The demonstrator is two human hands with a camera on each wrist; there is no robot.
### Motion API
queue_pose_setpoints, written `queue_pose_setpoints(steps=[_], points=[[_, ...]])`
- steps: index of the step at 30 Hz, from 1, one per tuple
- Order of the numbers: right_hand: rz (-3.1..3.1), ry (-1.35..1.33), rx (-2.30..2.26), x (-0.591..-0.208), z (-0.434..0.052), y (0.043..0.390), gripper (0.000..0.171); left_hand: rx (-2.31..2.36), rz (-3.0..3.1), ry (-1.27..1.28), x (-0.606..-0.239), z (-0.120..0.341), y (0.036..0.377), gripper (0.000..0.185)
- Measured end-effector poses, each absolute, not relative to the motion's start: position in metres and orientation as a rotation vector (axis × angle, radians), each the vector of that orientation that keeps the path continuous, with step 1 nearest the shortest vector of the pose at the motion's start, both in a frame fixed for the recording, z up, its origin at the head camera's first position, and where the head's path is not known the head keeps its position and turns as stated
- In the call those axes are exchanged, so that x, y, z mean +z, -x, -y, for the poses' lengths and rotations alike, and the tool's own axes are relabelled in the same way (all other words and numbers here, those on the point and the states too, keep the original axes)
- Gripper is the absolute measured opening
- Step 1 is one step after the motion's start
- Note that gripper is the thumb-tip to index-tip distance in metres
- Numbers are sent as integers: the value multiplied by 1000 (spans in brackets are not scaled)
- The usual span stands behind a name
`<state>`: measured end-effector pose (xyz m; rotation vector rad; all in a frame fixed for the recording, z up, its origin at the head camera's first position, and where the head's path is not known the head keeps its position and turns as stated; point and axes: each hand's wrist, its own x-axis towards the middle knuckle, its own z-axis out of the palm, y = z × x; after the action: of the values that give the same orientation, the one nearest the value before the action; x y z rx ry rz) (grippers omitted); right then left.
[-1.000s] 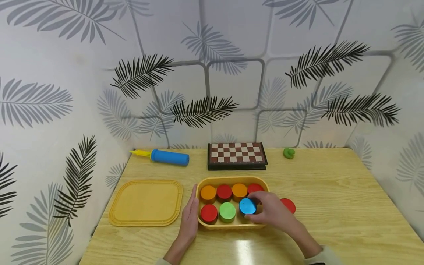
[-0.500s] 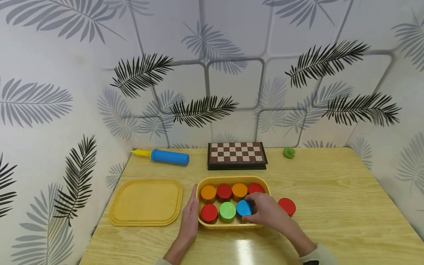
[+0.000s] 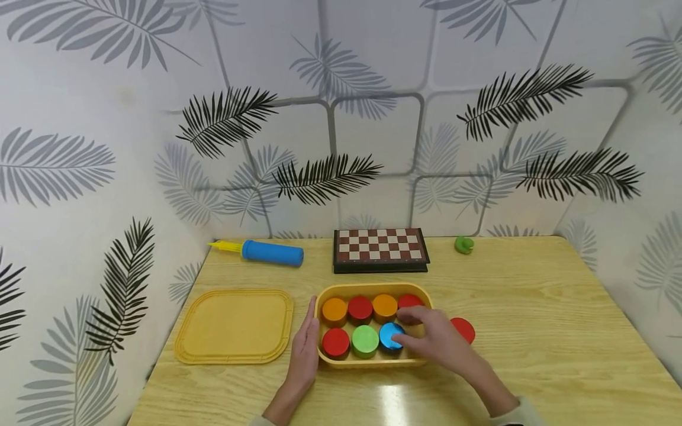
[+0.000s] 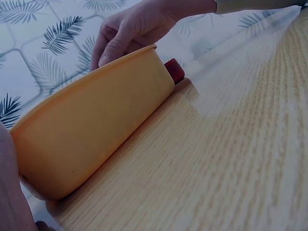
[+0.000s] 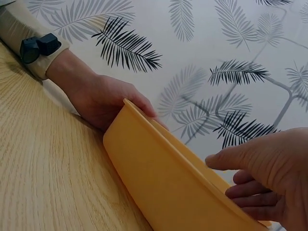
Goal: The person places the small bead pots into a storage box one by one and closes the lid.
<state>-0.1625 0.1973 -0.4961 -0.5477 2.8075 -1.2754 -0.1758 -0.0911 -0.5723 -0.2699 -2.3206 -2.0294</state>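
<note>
The right hand (image 3: pixel 434 340) hovers over the yellow tray (image 3: pixel 373 362) with fingers loosely spread, its fingertips at the blue disc (image 3: pixel 391 336); whether they touch it I cannot tell. The blue disc sits in the tray's near row, at 3 o'clock of the green disc (image 3: pixel 364 340). The left hand (image 3: pixel 305 355) lies flat, fingers straight, against the tray's 9 o'clock wall. A loose red disc (image 3: pixel 464 329) rests on the worktop (image 3: pixel 533 331) just beyond the tray's 3 o'clock side.

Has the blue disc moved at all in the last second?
Yes. The blue disc has shifted left inside the yellow tray, now beside the green disc.
</note>
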Motion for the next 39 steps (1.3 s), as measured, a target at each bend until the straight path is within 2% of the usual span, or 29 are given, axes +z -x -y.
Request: queue_pose_setpoints(steps=[7,21,31,39], points=[[-3099,602,-1385,-503,-224,159,38,-2021,2322,266,-572,91,175,56],[-3229,409,-1486,-521,-282,157,47,-2028,2292,264,-571,92,176,54],[-3006,167,-1404,-547,-303,146,73,-2044,2307,274,-573,90,174,56],[-2963,225,-1501,-567,-310,141,84,-2060,2288,291,-570,91,175,57]])
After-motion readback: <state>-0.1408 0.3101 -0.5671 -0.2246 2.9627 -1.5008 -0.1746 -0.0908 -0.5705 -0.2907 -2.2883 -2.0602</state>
